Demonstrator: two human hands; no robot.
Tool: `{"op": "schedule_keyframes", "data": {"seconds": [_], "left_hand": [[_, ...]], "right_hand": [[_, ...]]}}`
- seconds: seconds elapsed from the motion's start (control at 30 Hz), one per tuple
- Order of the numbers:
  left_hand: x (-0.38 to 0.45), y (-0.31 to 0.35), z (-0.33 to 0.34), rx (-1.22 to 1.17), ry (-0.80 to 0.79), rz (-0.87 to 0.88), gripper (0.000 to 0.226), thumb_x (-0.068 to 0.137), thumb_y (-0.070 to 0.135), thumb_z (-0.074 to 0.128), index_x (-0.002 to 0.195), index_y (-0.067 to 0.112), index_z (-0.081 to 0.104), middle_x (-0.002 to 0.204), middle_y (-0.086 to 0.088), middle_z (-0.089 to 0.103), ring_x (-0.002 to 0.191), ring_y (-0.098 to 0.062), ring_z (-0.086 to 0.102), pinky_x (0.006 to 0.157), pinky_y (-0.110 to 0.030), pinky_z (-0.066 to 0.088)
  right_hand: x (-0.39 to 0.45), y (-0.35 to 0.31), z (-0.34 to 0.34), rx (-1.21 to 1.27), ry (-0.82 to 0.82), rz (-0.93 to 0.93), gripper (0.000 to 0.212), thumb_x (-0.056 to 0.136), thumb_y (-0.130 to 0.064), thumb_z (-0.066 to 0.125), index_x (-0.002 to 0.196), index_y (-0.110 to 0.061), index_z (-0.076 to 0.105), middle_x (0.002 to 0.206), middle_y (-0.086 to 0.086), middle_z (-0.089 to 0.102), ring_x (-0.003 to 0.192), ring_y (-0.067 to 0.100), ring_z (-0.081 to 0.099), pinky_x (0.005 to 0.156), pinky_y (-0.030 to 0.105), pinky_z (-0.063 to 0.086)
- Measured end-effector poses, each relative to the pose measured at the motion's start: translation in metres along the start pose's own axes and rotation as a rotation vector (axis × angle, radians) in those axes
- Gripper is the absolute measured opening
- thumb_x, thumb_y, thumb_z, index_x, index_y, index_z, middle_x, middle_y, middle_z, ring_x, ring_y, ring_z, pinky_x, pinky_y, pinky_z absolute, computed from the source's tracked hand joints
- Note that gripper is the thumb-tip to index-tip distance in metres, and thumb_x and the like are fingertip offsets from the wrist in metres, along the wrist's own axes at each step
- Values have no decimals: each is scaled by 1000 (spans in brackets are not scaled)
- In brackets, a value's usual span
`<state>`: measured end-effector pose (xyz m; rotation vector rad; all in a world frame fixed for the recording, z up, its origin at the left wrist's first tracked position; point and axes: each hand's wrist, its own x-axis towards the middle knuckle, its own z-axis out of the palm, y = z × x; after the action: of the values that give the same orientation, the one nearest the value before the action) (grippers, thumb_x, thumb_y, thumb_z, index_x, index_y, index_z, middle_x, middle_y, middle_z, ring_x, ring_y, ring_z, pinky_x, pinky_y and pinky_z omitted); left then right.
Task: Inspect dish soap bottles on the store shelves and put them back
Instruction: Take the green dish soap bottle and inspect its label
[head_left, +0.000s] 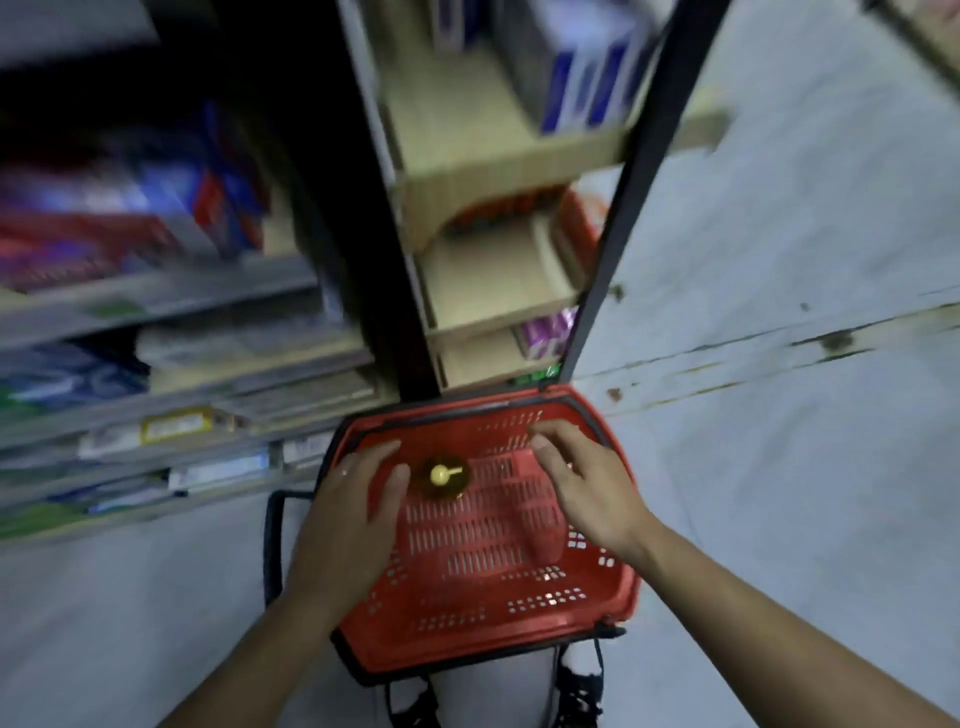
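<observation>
- A dish soap bottle (441, 475) is standing upright in a red shopping basket (545, 618), seen from straight above, so mostly its top is showing.
- The bottle is looking amber or dark yellow round the shoulder, with a pale yellow cap and a short spout pointing toward the right; the blur is hiding any label.
- It is sitting near the basket's left wall, toward the far end, on the slotted floor of the basket.
- The left hand (353, 514) is hovering over the basket's left side with fingers straight and together, its grip open and holding nothing; the thumb is lying just beside the bottle, and contact is probably absent, though the blur is making that hard to judge.
- The right hand (582, 478) is hanging over the far right part of the basket, fingers loosely spread and slightly bent, its grip also apart and empty, well clear of the bottle.
- The basket is resting on the pale floor (805, 441), just in front of store shelves (493, 150) stocked with blurred boxes and packets.
</observation>
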<state>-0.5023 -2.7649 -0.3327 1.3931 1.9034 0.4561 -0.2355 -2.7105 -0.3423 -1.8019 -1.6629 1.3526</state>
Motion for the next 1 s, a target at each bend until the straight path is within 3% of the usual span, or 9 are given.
{"op": "schedule_keyframes", "data": {"seconds": [0.1, 0.2, 0.33, 0.43, 0.53, 0.63, 0.7, 0.87, 1.0], "left_hand": [[-51, 85, -62, 13, 5, 69, 43, 102, 64, 43, 139, 50, 60, 137, 26, 60, 125, 1, 56, 102, -29, 45], [-103, 173, -112, 54, 9, 218, 43, 100, 66, 41, 135, 51, 60, 132, 38, 56, 123, 8, 54, 99, -17, 40], [-153, 271, -157, 18, 26, 390, 41, 103, 56, 48, 135, 38, 67, 131, 29, 62, 123, 8, 57, 104, -23, 46], [-174, 325, -171, -45, 50, 499, 30, 105, 42, 57, 131, 35, 70, 128, 24, 67, 122, 7, 61, 103, -23, 48], [-179, 361, -164, -115, 51, 612, 26, 101, 37, 61, 125, 38, 72, 123, 20, 71, 109, 6, 66, 99, -23, 49], [-173, 388, -143, -167, -42, 695, 26, 97, 43, 61, 120, 44, 73, 123, 22, 73, 107, 7, 70, 98, -19, 52], [-166, 400, -123, -159, -128, 744, 25, 99, 43, 61, 121, 42, 73, 125, 23, 73, 113, 2, 70, 102, -29, 54], [-168, 430, -64, -68, -352, 865, 29, 105, 50, 55, 129, 42, 70, 126, 33, 66, 115, 13, 62, 100, -33, 55], [-179, 461, -29, -46, -468, 946, 36, 106, 56, 49, 137, 45, 64, 130, 39, 60, 123, 14, 57, 101, -24, 50]], "right_hand": [[-73, -66, -84, 25, 98, -47, 18, 111, -38, 53, 123, -41, 66, 115, -29, 69, 106, -17, 60, 88, -1, 39], [-148, -124, -167, 49, 211, -81, 17, 109, -48, 49, 121, -57, 58, 119, -46, 63, 112, -23, 57, 87, -2, 41], [-239, -173, -251, 69, 412, -128, 36, 102, -60, 45, 132, -49, 60, 125, -42, 62, 115, -23, 55, 88, 0, 42], [-295, -186, -291, 57, 568, -142, 43, 103, -59, 44, 140, -43, 60, 137, -31, 62, 124, -11, 58, 99, 19, 45], [-340, -182, -309, 24, 709, -111, 47, 103, -60, 40, 143, -44, 57, 140, -31, 57, 129, -4, 56, 107, 25, 42], [-372, -169, -310, -9, 831, -31, 51, 103, -61, 36, 145, -43, 55, 143, -28, 56, 132, -10, 48, 106, 2, 28], [-388, -159, -305, 4, 890, 30, 51, 102, -61, 35, 145, -41, 56, 143, -25, 57, 133, -10, 48, 105, -1, 26], [-419, -131, -295, 67, 1020, 151, 56, 101, -65, 35, 146, -38, 56, 143, -22, 57, 134, 6, 56, 115, 32, 44], [-434, -113, -303, 101, 1103, 224, 52, 104, -63, 37, 147, -40, 54, 143, -23, 56, 133, 6, 56, 115, 33, 45]]}}
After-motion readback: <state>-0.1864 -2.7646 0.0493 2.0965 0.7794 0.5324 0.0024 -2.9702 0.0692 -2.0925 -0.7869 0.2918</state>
